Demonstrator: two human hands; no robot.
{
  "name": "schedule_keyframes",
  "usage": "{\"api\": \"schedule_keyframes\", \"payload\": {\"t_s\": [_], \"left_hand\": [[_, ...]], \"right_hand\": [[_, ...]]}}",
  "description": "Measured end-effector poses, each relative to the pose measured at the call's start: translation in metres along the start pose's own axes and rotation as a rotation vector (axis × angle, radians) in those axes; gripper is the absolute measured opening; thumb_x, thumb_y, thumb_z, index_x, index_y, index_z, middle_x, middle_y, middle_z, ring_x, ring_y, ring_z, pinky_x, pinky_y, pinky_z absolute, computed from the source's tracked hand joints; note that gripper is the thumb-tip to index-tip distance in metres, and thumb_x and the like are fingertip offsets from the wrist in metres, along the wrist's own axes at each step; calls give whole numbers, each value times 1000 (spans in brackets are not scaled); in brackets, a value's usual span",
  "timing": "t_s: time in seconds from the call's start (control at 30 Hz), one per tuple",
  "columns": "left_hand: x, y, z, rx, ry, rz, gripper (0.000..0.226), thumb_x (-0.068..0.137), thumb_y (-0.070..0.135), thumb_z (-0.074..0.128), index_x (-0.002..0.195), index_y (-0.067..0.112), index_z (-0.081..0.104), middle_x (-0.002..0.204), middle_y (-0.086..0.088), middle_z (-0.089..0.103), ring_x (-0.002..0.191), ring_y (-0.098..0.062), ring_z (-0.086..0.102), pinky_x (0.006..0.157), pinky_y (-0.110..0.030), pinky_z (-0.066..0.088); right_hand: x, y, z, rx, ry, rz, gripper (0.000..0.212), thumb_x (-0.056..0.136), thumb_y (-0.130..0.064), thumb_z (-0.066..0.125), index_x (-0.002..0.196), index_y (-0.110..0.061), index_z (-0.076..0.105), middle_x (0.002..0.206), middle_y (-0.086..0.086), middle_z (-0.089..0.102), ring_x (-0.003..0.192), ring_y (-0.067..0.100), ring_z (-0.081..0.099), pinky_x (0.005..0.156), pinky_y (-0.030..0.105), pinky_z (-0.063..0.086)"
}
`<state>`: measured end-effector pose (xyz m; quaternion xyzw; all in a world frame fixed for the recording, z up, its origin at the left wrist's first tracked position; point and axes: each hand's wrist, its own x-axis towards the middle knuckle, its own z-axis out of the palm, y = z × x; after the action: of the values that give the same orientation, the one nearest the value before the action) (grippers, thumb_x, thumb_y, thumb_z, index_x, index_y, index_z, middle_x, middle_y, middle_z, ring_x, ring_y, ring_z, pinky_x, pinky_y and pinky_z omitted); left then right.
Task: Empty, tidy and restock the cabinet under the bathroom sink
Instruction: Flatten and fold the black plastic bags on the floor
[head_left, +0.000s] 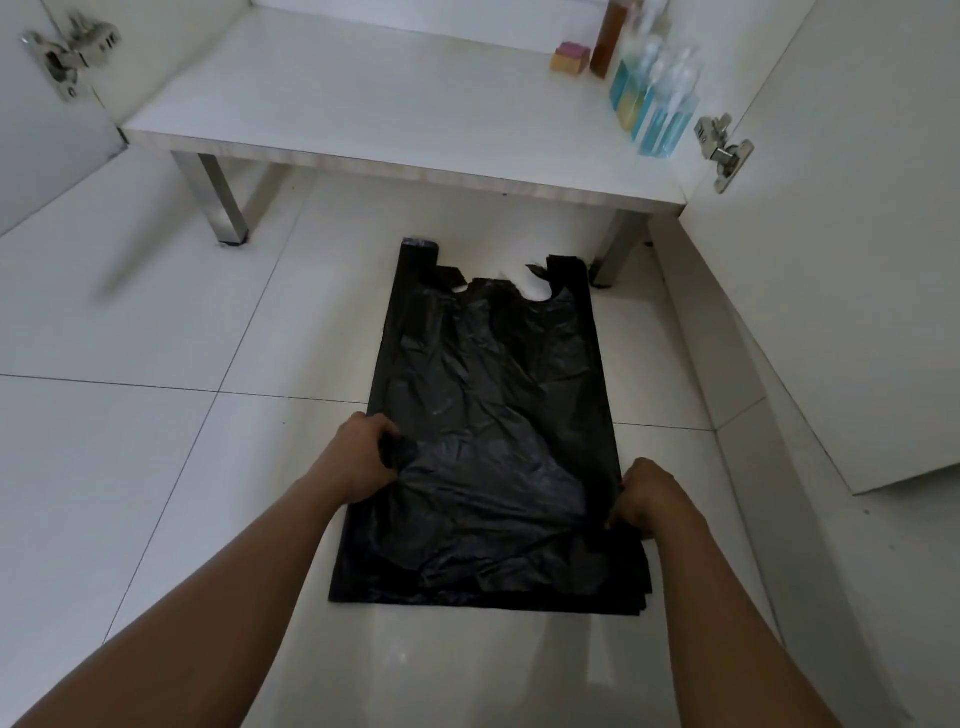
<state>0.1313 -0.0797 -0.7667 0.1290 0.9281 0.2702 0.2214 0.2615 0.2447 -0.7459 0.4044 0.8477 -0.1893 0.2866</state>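
Black plastic carrier bag (493, 415) is lying flat on the tiled floor (156, 312), handles pointing away, with left hand (363, 460) and right hand (655, 500) curling closed on its opposite long edges.

Arms outstretched — left hand (358, 460), right hand (652, 499) curled on bag (493, 395) edges

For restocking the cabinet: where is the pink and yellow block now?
In the head view, the pink and yellow block sits on the cabinet floor, at the far right, just left of the brown bottle.
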Motion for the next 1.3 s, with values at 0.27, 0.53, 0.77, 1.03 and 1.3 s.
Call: {"api": "schedule_keyframes", "payload": {"t_s": [0.27,0.53,0.77,1.03,1.3], "left_hand": [[-21,10,17,377,235,129,76,69,67,62,130,25,47,132,-8,42,117,-31,46,96,-49,39],[-38,17,74,471,116,308,109,69,92,35,153,23,33,149,-2,41,140,-27,34,120,-59,10],[-40,21,83,454,226,347,94,76,83,41,145,19,48,152,-9,40,145,-35,29,118,-64,10],[-41,8,112,453,177,300,88,88,82,26,154,24,34,163,-5,28,152,-34,15,118,-66,6],[-41,8,112,420,167,278,100,81,91,23,158,28,22,166,1,16,154,-29,0,119,-64,0]], "right_hand": [[-17,-21,8,101,492,-154,31,86,-34,66,110,-19,55,119,8,52,108,28,54,94,45,36],[-21,-48,69,22,361,-491,45,94,-52,51,133,-29,55,141,-4,45,130,21,36,104,51,29],[-15,-43,87,10,486,-522,47,90,-52,54,131,-29,56,139,-4,47,130,21,37,104,51,28],[-24,-46,129,-22,604,-653,38,96,-45,36,121,-29,60,127,-1,56,119,22,50,98,48,34],[31,49,75,-36,672,-308,46,100,-44,26,135,-23,48,140,5,47,125,27,40,101,56,32]]}}
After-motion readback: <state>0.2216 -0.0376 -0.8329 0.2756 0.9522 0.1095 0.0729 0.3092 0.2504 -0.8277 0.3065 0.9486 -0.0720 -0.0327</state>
